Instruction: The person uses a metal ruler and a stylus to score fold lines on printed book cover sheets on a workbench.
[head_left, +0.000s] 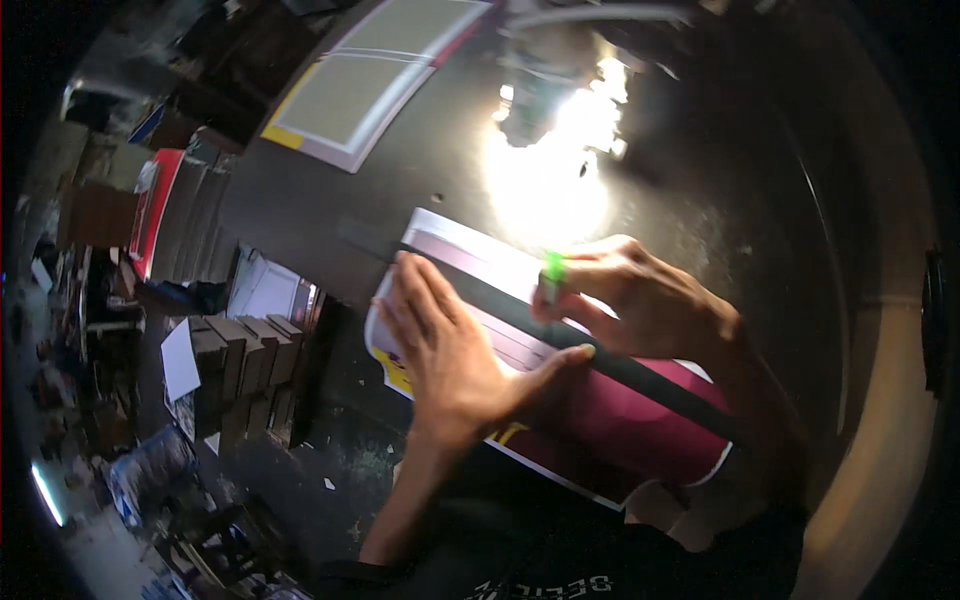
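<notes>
A printed sheet [640, 425] in white, pink and maroon, with a touch of yellow, lies at a slant on the dark table in front of me. Across it runs a long dark straightedge [660, 388]. My left hand [445, 365] presses down there, fingers stretched out and thumb spread along the strip; it grasps nothing. On the strip's far side, my right hand [640, 295] is closed in a pinch around a small bright green tool [553, 268] at the straightedge's edge. The tool's tip is too blurred to make out.
Farther up the table [290, 190] lies a board with two beige panels [385, 60]. Glare from a bright lamp [560, 150] covers the surface beyond my right hand. At left stand stacks of book-like blocks [250, 360] and a red-covered stack [165, 215].
</notes>
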